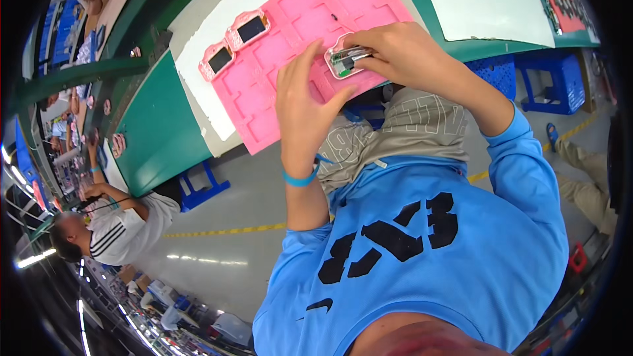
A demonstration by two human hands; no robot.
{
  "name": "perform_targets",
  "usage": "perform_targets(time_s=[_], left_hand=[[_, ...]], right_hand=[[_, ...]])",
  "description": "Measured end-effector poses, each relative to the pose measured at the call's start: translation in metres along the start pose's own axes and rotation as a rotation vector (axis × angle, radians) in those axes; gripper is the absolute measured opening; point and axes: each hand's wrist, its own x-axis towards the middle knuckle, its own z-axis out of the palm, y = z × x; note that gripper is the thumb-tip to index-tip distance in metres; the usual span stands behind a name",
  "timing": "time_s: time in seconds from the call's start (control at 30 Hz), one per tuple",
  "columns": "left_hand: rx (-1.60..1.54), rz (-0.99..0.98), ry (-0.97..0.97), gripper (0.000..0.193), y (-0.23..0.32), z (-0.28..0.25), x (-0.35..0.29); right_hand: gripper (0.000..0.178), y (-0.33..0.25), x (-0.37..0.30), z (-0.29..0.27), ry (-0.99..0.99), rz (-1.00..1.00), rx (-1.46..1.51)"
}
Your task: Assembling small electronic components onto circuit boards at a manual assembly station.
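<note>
My right hand [405, 56] is closed with thumb and fingers around a pair of silver metal tweezers [358, 52], or a tool much like it. Its tips reach over a small pink device housing [330, 60] with a green circuit board [343, 66] inside. The housing rests at the near side of a pink moulded tray [270, 69]. To its left, my left hand [304, 102] is open above the tray, thumb and fingers spread, a blue band at the wrist. Whether any finger touches the housing is hard to see.
Two pink devices with dark screens, one [250, 28] beside another [218, 60], sit at the tray's left end. A white sheet [484, 0] lies on the green bench [158, 132]. Blue stools [554, 82] stand at right. A person in white [128, 227] works at left.
</note>
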Motion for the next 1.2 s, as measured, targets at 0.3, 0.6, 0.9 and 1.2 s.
perform_targets(time_s=[0.3, 0.6, 0.9, 1.2], left_hand=[[-0.15, -0.067, 0.109, 0.067, -0.016, 0.022, 0.0], [-0.74, -0.361, 0.084, 0.069, -0.012, -0.009, 0.005], [0.079, 0.009, 0.039, 0.037, -0.191, -0.108, 0.246], [0.407, -0.115, 0.137, 0.044, -0.338, -0.094, 0.269]], right_hand=[[0.041, -0.013, 0.015, 0.008, -0.065, 0.156, 0.038], [0.03, 0.046, -0.022, -0.015, 0.251, 0.252, 0.171], [0.023, 0.055, -0.025, -0.009, 0.187, 0.157, 0.108], [0.033, 0.208, -0.159, -0.168, 0.847, 0.963, -0.229]])
